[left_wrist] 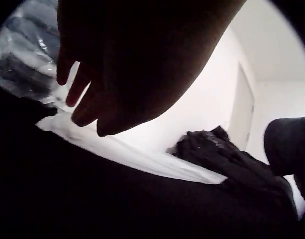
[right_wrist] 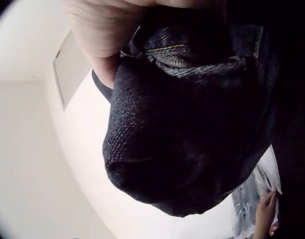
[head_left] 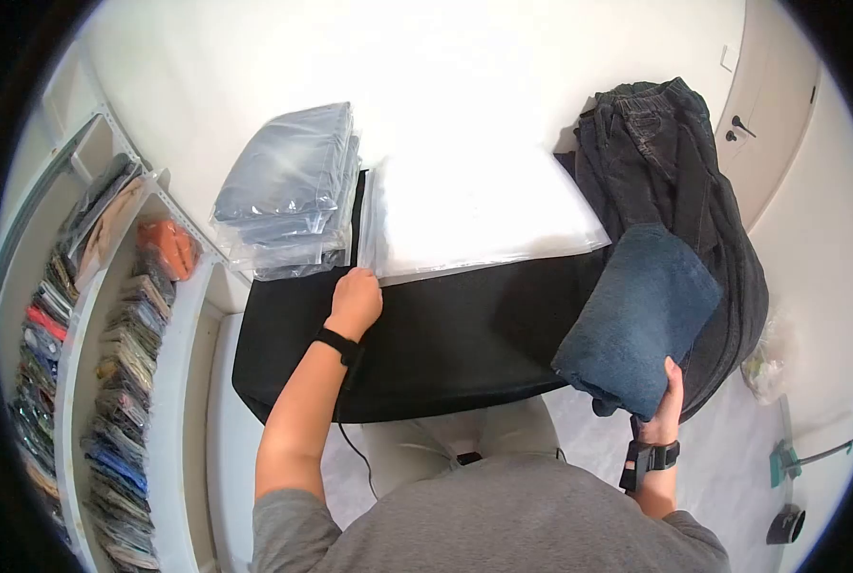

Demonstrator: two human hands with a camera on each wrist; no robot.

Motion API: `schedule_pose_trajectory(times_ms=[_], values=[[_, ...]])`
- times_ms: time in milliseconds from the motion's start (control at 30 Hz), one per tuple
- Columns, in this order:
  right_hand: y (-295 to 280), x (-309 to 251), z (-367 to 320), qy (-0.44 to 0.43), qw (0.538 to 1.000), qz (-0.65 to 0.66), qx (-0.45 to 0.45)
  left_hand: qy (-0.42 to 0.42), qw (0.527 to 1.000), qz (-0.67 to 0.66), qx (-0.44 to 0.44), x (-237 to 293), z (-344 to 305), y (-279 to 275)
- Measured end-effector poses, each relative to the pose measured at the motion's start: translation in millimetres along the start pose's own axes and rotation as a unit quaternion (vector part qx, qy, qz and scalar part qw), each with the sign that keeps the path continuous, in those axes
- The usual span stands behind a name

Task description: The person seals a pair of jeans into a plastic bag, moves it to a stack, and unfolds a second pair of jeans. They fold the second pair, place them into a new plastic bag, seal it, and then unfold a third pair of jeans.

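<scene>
My left hand is at the near left corner of a stack of clear plastic bags, pinching its edge between thumb and fingers. Seen from the left wrist, the fingertips reach down onto the edge of the white-looking bags. On the right, my right hand grips a folded pair of blue jeans from below, thumb on the outer side. The jeans are held up in front of the table's right end. In the right wrist view the bundled denim hides most of my fingers.
Black table in front of me. Bagged folded garments are stacked at its left. Dark jeans drape over its right end. Shelves of packed clothes stand left; a door is at far right.
</scene>
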State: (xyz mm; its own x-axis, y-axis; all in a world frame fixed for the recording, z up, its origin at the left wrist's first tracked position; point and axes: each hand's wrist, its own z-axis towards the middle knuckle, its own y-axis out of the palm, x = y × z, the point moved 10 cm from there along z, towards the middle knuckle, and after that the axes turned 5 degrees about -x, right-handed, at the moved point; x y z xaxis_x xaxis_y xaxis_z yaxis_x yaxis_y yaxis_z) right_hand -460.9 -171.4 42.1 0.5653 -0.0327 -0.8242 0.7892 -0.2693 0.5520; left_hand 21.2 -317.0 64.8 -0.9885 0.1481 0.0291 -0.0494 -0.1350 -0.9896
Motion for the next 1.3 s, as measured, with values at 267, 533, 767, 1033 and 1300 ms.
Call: schedule_pose_trajectory(times_ms=[267,533,767,1033,1300], values=[[-21.4,-31.9,1.5,-0.064,0.997,0.038,0.028,0.368,0.791,-0.429,-0.233,191.8,-96.2,-68.1],[-54.1,-47.5,-0.9,-0.117,0.988,0.052,0.084,0.277,0.946,-0.063,-0.158,134.6,-31.3,13.6],[-56.7,-44.6,-10.1,-0.101,0.991,0.059,0.072,0.041,0.99,-0.009,-0.134,119.5,-39.1,39.1],[-54.6,-43.3,-7.1,-0.098,0.989,0.051,0.095,0.117,0.913,-0.39,-0.008,175.7,-40.7,-0.3],[-79.4,-56.7,-13.6,-0.121,0.986,0.05,0.102,0.154,0.977,-0.148,-0.012,103.7,-87.4,-36.0]])
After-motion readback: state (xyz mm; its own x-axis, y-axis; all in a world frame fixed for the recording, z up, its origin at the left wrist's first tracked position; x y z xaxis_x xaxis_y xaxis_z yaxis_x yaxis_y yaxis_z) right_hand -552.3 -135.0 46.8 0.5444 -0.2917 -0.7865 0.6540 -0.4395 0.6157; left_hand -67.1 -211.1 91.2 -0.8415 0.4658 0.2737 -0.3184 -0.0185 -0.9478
